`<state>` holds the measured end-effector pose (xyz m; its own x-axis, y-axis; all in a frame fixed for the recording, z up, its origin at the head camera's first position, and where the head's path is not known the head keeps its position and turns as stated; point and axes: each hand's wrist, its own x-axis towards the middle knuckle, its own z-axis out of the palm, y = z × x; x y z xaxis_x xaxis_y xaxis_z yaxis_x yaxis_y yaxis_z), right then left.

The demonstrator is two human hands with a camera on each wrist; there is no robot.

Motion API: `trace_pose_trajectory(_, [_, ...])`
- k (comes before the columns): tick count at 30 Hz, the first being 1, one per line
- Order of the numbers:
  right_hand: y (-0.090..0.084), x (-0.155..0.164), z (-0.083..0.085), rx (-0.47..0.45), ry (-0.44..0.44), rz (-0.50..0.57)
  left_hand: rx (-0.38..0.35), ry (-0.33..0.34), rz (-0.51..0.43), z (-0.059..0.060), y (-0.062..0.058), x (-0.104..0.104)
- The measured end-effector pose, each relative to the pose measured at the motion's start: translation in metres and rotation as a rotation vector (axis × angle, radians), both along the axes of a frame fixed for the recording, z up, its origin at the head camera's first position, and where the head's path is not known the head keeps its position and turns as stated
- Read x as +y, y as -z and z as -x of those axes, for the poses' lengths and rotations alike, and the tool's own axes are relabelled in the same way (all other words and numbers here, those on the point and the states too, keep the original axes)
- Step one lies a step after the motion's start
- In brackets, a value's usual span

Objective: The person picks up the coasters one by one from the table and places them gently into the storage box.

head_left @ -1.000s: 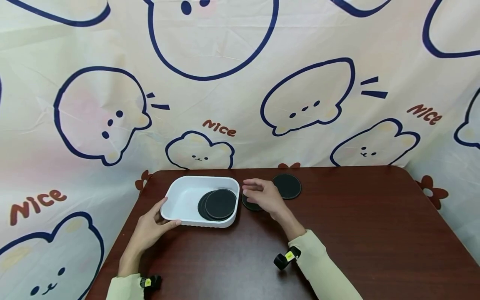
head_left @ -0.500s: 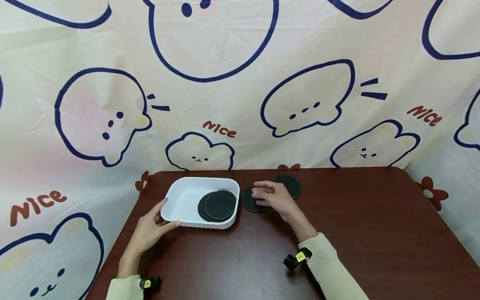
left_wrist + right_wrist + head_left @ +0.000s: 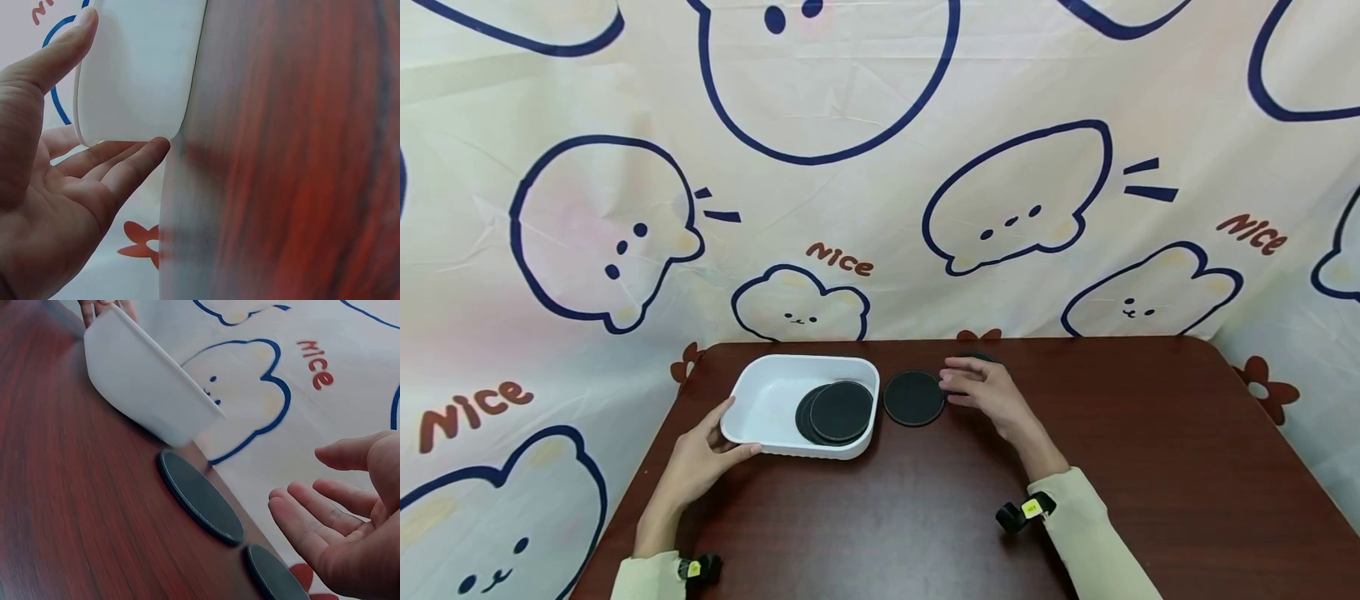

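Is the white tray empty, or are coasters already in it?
Not empty: the white rectangular plastic tray holds overlapping round black coasters at its right end.

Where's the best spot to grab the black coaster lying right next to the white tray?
Probably the coaster's right rim, coming from the right hand's side. It lies flat on the table, close beside the tray, so pinching or tipping up that free edge looks easiest.
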<state>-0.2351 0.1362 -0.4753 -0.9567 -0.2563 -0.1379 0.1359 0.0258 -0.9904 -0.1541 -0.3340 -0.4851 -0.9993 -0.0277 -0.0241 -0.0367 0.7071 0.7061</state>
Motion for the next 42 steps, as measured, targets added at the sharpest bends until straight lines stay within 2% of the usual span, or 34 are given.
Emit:
trace_pose_trajectory(14, [0.008,0.049,0.007,0.015,0.061,-0.061,-0.038,-0.021,-0.007,-0.008,-0.001,-0.006])
trace_pose_trajectory(25, [0.011,0.072,0.017,-0.044,0.114,-0.082,-0.046,-0.027,-0.008,-0.01,-0.001,-0.009])
trace_pose_trajectory(31, [0.018,0.083,0.028,-0.051,0.092,-0.068,-0.033,-0.019,-0.019,-0.008,0.0,-0.009])
trace_pose_trajectory(42, [0.028,0.093,0.05,-0.007,0.041,-0.17,-0.021,-0.02,-0.021,-0.008,0.0,-0.008])
